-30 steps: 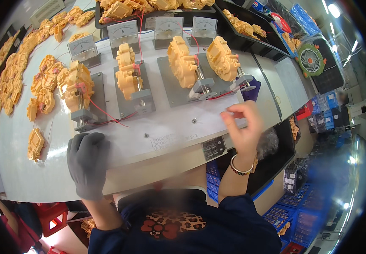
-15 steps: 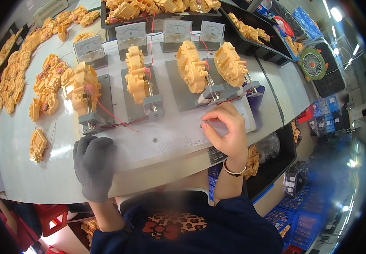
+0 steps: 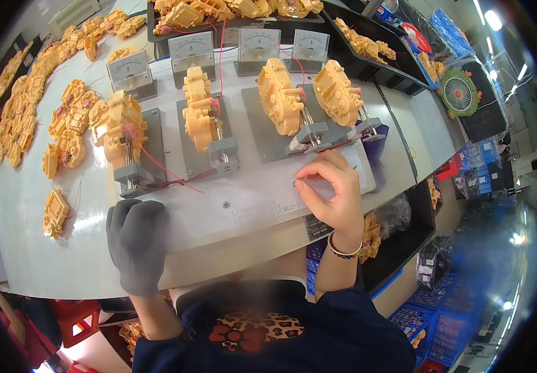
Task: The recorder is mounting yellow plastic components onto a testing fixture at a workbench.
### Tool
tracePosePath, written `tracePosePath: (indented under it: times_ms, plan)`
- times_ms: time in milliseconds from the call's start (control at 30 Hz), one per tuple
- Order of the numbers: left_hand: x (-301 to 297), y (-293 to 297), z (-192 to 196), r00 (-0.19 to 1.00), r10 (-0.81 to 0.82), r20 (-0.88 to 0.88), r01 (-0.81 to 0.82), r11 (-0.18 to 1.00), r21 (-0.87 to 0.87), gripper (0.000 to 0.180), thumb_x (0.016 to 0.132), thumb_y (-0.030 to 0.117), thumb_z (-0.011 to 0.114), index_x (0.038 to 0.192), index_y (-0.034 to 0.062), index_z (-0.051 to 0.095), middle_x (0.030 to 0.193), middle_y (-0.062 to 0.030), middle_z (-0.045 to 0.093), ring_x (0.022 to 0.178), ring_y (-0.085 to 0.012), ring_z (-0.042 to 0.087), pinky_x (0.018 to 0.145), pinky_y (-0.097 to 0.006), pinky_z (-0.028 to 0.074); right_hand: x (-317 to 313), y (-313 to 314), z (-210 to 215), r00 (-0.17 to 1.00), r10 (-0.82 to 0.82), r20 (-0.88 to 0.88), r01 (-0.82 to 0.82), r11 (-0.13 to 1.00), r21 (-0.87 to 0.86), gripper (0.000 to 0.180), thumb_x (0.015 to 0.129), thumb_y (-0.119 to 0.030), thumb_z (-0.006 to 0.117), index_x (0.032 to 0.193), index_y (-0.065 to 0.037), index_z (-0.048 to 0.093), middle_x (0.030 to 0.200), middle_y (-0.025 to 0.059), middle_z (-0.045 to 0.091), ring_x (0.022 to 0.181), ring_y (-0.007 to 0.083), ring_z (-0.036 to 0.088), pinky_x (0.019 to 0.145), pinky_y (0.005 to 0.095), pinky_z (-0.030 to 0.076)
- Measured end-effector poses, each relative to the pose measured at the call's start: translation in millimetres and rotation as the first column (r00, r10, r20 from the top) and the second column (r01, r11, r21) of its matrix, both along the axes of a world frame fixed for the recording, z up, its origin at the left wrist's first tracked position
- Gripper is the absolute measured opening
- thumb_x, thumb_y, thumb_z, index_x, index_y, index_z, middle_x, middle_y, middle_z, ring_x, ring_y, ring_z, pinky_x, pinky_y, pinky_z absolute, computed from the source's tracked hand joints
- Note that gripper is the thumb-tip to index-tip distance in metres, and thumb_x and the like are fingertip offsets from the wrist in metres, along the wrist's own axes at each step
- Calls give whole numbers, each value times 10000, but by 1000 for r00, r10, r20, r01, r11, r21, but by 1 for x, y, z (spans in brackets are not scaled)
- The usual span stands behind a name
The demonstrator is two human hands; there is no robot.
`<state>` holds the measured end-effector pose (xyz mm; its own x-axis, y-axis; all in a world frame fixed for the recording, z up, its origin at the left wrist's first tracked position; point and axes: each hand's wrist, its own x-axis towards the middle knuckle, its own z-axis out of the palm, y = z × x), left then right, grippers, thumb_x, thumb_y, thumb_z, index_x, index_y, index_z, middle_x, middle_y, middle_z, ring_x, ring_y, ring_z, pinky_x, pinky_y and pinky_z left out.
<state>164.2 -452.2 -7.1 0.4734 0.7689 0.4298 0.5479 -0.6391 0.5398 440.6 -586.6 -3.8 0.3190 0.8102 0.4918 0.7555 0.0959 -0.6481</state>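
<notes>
My left hand (image 3: 136,245), in a grey knit glove, rests closed on the table just in front of the leftmost test stand (image 3: 130,173). Its fingertips are folded out of sight. My bare right hand (image 3: 333,189), a bracelet at its wrist, hovers low over the white board (image 3: 249,196), thumb and forefinger pinched together. A small dark spot shows at the pinch; what it is I cannot make out. Yellow plastic gearbox housings (image 3: 119,127), (image 3: 200,110), (image 3: 281,96), (image 3: 338,93) are mounted on the grey stands. Red wires (image 3: 166,169) run from them.
Analog meters (image 3: 192,53) stand in a row behind the stands. More yellow housings (image 3: 16,121) are heaped along the left side. Black trays (image 3: 380,68) of housings lie at the back and at lower right. A green fan (image 3: 459,93) sits at far right.
</notes>
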Motion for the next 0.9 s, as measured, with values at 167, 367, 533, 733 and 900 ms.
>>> tracePosePath:
  times_ms: [167, 367, 533, 733, 900]
  plan:
    - [0, -1, 0, 1000, 20, 1, -20, 999, -40, 127, 745, 69, 686, 865, 70, 644, 860, -90, 596, 855, -302, 551, 773, -391, 439, 0, 0, 0, 1000, -1, -13, 1, 1000, -6, 112, 700, -33, 700, 799, -24, 648, 739, 92, 593, 727, 266, 546, 672, 341, 440]
    - [1, -1, 0, 999, 34, 1, -34, 998, -47, 129, 738, 70, 689, 860, 71, 646, 854, -89, 597, 853, -300, 551, 775, -391, 440, -1, 0, -1, 999, 6, -37, -6, 1000, -16, 123, 699, -35, 703, 808, -23, 649, 746, 97, 596, 733, 269, 557, 677, 347, 452]
    - [1, -1, 1, 1000, 24, -5, -24, 999, -34, 130, 735, 67, 688, 859, 70, 648, 854, -90, 597, 854, -301, 551, 774, -390, 440, 1, -2, 1, 1000, 10, 5, -10, 999, -50, 118, 720, 7, 714, 828, -2, 668, 774, 84, 614, 752, 207, 602, 657, 274, 514]
    - [1, -1, 0, 1000, 24, 7, -24, 1000, -19, 130, 733, 62, 687, 856, 70, 646, 853, -88, 591, 847, -299, 548, 774, -388, 438, 1, -2, 1, 1000, 13, 6, -13, 998, -62, 122, 720, 4, 716, 831, -1, 666, 776, 84, 611, 747, 204, 601, 655, 272, 513]
    - [1, -1, -1, 1000, 18, 7, -18, 1000, -16, 135, 734, 60, 687, 862, 70, 645, 855, -86, 588, 847, -297, 544, 775, -386, 434, -1, -1, 0, 999, 4, -43, -6, 999, -35, 122, 709, -39, 701, 818, -20, 650, 757, 98, 609, 727, 262, 576, 665, 341, 468]
